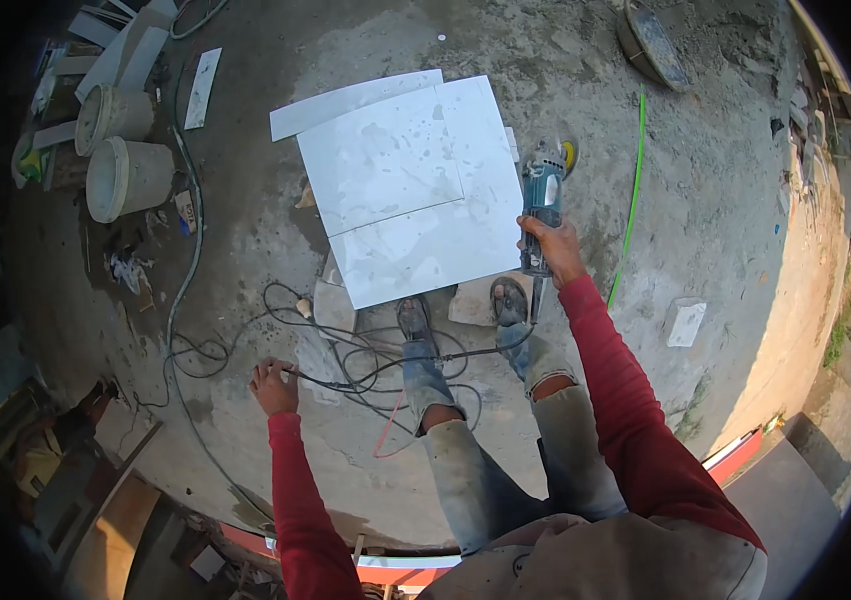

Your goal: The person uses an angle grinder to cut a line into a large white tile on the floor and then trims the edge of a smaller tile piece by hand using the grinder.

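Your right hand (549, 245) has its fingers wrapped round the teal angle grinder (544, 195) at the right edge of the white tiles (416, 190) on the concrete floor (586, 100), while your left hand (274, 388) pinches the black power cord (366, 372).

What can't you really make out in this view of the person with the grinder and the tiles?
- Grinder: the head view shows it from above in the right hand, so its disc and whether it spins stay hidden.
- Left hand: the black cable it holds is too thin to trace through the tangle.
- Lower tile: partly covered by the upper tile.
- Buckets: contents too small to tell.
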Demonstrator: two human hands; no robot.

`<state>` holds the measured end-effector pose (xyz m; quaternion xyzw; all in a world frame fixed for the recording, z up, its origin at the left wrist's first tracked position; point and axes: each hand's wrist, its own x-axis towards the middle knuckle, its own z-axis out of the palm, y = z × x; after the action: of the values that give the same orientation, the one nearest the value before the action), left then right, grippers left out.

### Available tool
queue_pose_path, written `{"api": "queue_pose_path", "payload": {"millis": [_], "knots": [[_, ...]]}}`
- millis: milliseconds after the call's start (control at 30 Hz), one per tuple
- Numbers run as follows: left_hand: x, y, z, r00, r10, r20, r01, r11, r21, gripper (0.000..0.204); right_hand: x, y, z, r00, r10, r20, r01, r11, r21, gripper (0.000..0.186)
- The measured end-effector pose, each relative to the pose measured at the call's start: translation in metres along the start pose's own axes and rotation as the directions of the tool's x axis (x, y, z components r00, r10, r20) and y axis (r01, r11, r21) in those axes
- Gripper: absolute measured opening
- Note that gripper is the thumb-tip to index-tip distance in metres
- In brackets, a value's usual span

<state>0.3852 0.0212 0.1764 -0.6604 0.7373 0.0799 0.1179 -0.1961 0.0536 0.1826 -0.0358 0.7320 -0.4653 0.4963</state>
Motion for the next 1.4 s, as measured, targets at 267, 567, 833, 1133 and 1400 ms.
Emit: {"api": "queue_pose_path", "payload": {"millis": [267, 567, 833, 1133, 1400], "knots": [[0.079, -0.038, 0.131, 0.992, 0.019, 0.127, -0.009, 0.997, -0.077, 0.014, 0.065, 0.079, 0.044, 0.997, -0.055, -0.058, 0.052, 0.997, -0.055, 0.025], [0.053, -0.059, 0.162, 0.995, -0.031, 0.097, 0.031, 1.0, 0.004, 0.017, 0.086, 0.144, 0.026, 0.99, -0.127, -0.063, 0.115, 0.979, -0.17, 0.047], [0.085, 0.131, 0.225, 0.926, 0.339, 0.168, -0.239, 0.868, -0.436, 0.022, 0.137, 0.178, -0.006, 0.966, -0.254, -0.039, 0.232, 0.927, -0.294, 0.048], [0.285, 0.443, 0.246, 0.866, 0.458, 0.202, -0.002, 0.405, -0.914, 0.078, 0.281, 0.17, 0.069, 0.892, -0.449, 0.054, 0.438, 0.829, -0.348, 0.061], [0.451, 0.47, 0.242, 0.901, 0.414, 0.132, -0.008, 0.322, -0.947, 0.099, 0.361, 0.132, 0.172, 0.864, -0.488, 0.125, 0.482, 0.73, -0.484, 0.084]]}}
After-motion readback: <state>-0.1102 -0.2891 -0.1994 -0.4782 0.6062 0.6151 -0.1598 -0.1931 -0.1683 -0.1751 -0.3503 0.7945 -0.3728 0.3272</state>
